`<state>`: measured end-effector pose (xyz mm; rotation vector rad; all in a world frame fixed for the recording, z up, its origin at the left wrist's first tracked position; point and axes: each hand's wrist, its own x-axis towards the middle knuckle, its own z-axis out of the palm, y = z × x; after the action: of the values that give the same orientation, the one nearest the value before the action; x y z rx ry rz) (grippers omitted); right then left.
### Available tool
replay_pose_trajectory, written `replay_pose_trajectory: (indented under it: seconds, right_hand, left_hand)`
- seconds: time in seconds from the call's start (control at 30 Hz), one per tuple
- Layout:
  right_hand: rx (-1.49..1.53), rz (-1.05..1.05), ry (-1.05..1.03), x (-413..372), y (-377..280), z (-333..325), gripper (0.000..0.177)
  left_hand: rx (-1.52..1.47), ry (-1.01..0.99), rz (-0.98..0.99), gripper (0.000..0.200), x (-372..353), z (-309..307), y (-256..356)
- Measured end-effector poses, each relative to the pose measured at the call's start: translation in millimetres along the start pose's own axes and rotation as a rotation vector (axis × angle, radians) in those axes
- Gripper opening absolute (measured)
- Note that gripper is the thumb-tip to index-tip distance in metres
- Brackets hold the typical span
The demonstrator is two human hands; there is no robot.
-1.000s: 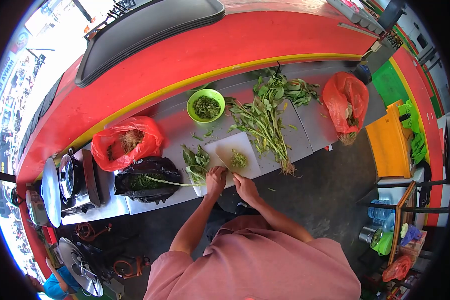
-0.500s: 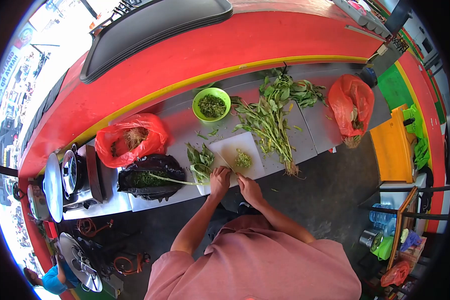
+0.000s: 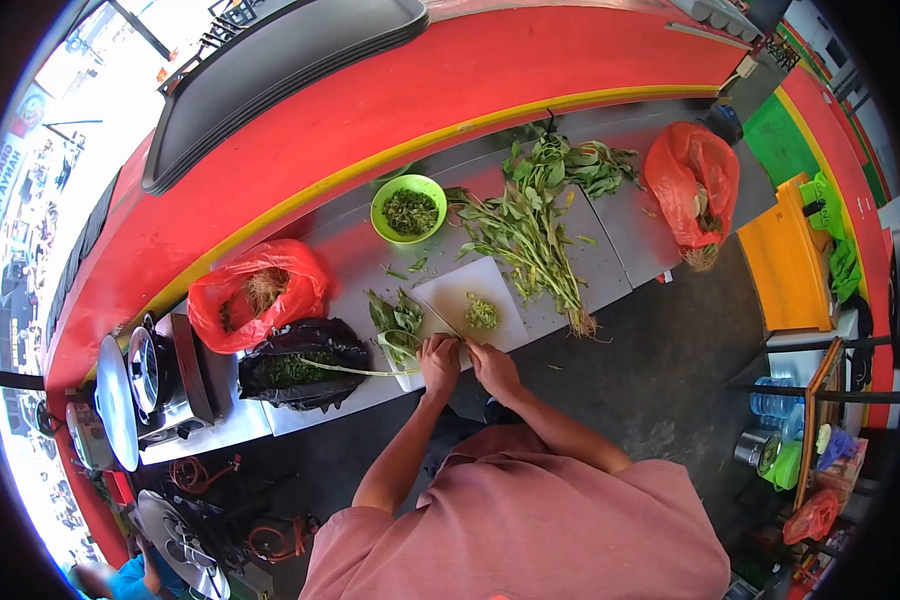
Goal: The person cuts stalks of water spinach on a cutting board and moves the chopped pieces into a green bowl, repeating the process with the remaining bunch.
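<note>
My left hand [image 3: 438,364] is closed over leafy green stems [image 3: 376,373] at the near edge of a white cutting board [image 3: 476,276]. Long pale stalks stick out leftward from under it, across a black plastic bag [image 3: 303,368]. In my right hand [image 3: 494,368] is a knife [image 3: 449,324], its thin blade slanting up and left over the board; most of the handle is hidden by my fingers. A small heap of chopped stems [image 3: 481,313] lies on the board. Leafy greens [image 3: 398,322] rest along the board's left side.
A green bowl [image 3: 427,187] of chopped greens stands behind the board. Uncut leafy stalks [image 3: 542,240] lie to the right. Red plastic bags [image 3: 300,270] sit at both ends of the counter, with a stove [image 3: 185,370] at far left. Another person [image 3: 140,577] is at lower left.
The view has shifted and turned slightly. My two hands remain close together at the board's near edge, with the knife and stems still held; the chopped heap looks much the same.
</note>
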<state>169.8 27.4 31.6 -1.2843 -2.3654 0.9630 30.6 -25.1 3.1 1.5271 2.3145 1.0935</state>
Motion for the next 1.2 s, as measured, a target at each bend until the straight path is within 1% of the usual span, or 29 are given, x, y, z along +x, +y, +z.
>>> replay_pose_trajectory:
  seconds: [0.13, 0.2, 0.3, 0.43, 0.5, 0.6, 0.67, 0.73, 0.83, 0.87, 0.97, 1.03, 1.13, 1.2]
  right_hand:
    - [0.057, -0.002, 0.02, 2, -3, -2, 0.032]
    - [0.096, 0.007, 0.015, -4, -1, -3, 0.032]
    - [0.052, 0.014, -0.002, -9, 4, -1, 0.031]
    - [0.044, -0.021, 0.028, 8, 0, 5, 0.031]
    - [0.048, -0.036, 0.05, 11, -4, 4, 0.031]
    - [0.095, 0.016, -0.005, 3, -4, 1, 0.032]
    - [0.061, -0.019, 0.019, -4, 6, 6, 0.033]
    - [0.044, -0.025, 0.015, -1, 2, 4, 0.032]
    - [0.005, -0.035, 0.01, 13, -5, 3, 0.031]
    - [-0.01, -0.045, -0.002, 16, -7, 3, 0.031]
    - [0.061, 0.014, -0.035, 12, -9, 1, 0.032]
    - [0.054, 0.001, -0.018, 3, 3, 7, 0.032]
    - [0.043, -0.022, -0.002, 0, 8, 10, 0.032]
    - [0.046, -0.03, 0.006, 7, 3, 10, 0.032]
  left_hand:
    - [-0.053, 0.017, -0.013, 0.011, 2, 4, -9]
    - [-0.058, 0.021, -0.054, 0.011, 1, 5, -9]
    - [-0.02, 0.019, -0.015, 0.011, 0, 3, -6]
    - [-0.027, 0.0, 0.005, 0.012, -3, 0, -4]
    - [-0.061, 0.005, -0.028, 0.013, -2, 0, -7]
    - [-0.069, 0.018, -0.063, 0.014, -2, 2, -8]
    - [-0.05, 0.01, -0.074, 0.015, -2, 1, -8]
    - [-0.036, -0.001, -0.078, 0.015, -4, 1, -8]
    - [-0.062, 0.015, -0.034, 0.015, -3, 2, -7]
    - [-0.062, 0.006, -0.057, 0.014, -3, 2, -7]
    - [-0.064, 0.015, -0.081, 0.014, -2, 4, -9]
    - [-0.07, 0.034, -0.093, 0.014, -3, 2, -7]
    - [-0.03, 0.035, -0.055, 0.015, -6, 1, -2]
    - [0.022, 0.048, 0.014, 0.015, -6, -2, -2]
